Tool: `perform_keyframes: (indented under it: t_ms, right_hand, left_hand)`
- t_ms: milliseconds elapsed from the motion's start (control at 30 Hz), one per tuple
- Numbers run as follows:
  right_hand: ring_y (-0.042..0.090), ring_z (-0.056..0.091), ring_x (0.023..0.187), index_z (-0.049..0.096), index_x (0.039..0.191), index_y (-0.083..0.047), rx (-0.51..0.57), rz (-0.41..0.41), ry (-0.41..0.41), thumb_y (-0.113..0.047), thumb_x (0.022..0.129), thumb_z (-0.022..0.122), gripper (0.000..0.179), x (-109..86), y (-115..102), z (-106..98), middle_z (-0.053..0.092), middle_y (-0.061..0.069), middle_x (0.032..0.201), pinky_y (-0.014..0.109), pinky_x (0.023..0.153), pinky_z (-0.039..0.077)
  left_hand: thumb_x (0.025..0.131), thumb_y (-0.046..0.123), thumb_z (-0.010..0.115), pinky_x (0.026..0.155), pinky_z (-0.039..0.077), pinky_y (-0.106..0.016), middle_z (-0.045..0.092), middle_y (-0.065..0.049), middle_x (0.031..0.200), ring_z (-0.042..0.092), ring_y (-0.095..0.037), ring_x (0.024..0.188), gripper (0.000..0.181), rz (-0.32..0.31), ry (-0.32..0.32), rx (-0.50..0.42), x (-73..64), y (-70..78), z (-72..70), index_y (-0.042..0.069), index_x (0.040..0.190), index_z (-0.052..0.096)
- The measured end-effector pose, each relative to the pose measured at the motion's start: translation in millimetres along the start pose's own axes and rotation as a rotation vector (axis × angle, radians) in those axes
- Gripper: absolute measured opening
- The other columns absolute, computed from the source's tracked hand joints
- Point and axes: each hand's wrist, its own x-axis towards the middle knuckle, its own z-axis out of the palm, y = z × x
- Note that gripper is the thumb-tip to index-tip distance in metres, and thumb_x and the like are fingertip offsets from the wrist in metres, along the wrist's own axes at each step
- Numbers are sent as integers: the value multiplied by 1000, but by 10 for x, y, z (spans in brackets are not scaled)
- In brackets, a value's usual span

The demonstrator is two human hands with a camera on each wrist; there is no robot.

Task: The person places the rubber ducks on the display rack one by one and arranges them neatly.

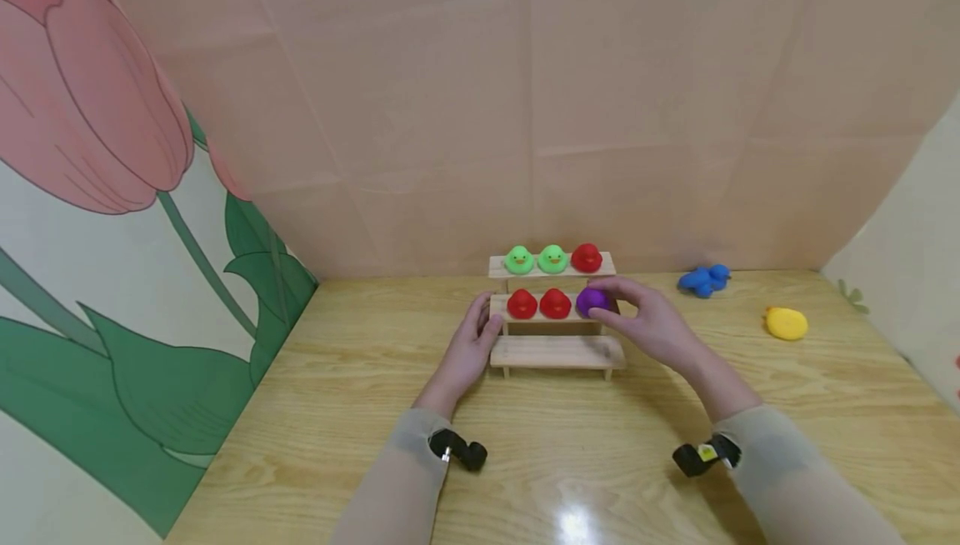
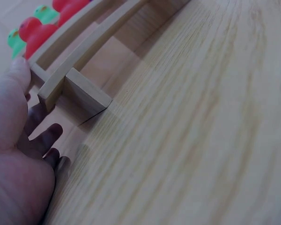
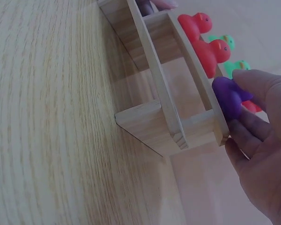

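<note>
Head view: five ducks (image 1: 555, 304) shelved; right grip (image 1: 654, 322) pinches purple duck (image 1: 592, 302), left grip (image 1: 471, 347) holds rack (image 1: 557, 348); blue duck (image 1: 701, 281), yellow duck (image 1: 787, 324) unshelved on counter (image 1: 360, 378).

A tiered stand (image 1: 557, 351) bears three toy ducks (image 1: 552, 260) on top, three along the middle. Two loose ducks (image 1: 787, 324) lie over to its right on the table (image 1: 570, 445).

One duck (image 1: 591, 302) was purple, three ducks (image 1: 555, 304) red, two ducks (image 1: 552, 259) bright green. One toy (image 1: 703, 282) was blue, another toy (image 1: 787, 324) yellow. Stand (image 1: 557, 351) was pale wood; table (image 1: 360, 412) had tan wood grain; backdrop (image 1: 420, 112) was pinkish tan; painted tulip (image 1: 112, 95) pink.
</note>
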Motion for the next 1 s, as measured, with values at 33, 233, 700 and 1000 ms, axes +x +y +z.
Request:
perform_keyframes:
  t_ms: [33,233,700,1000]
  right_hand:
    - [49,46,151,68,147,-16,-2,-1,0,-36,106,79,47,3,3,2,60,15,158,78,120,32]
    - [47,49,148,68,147,-16,-9,11,-5,-37,106,79,47,13,28,5,61,14,156,75,121,34]
    - [47,48,149,66,151,-17,-25,32,-10,-41,107,77,52,1,-3,21,60,15,157,76,120,34]
    - [49,47,149,64,154,-15,-22,18,13,-38,108,76,53,-6,17,32,59,17,158,76,120,33]
  left_hand:
    - [114,60,49,130,33,-48,35,-14,177,34,-27,162,74,0,0,-2,1,2,1,26,177,26]
    - [115,58,49,130,32,-47,35,-14,177,33,-26,162,73,-2,4,1,8,-4,8,27,176,26]
    - [114,61,50,130,32,-47,37,-13,176,35,-26,162,73,-1,2,-10,-4,-8,5,29,176,27]
    - [114,61,49,130,33,-47,38,-13,176,36,-25,161,73,-9,3,-4,-4,3,5,29,176,27]
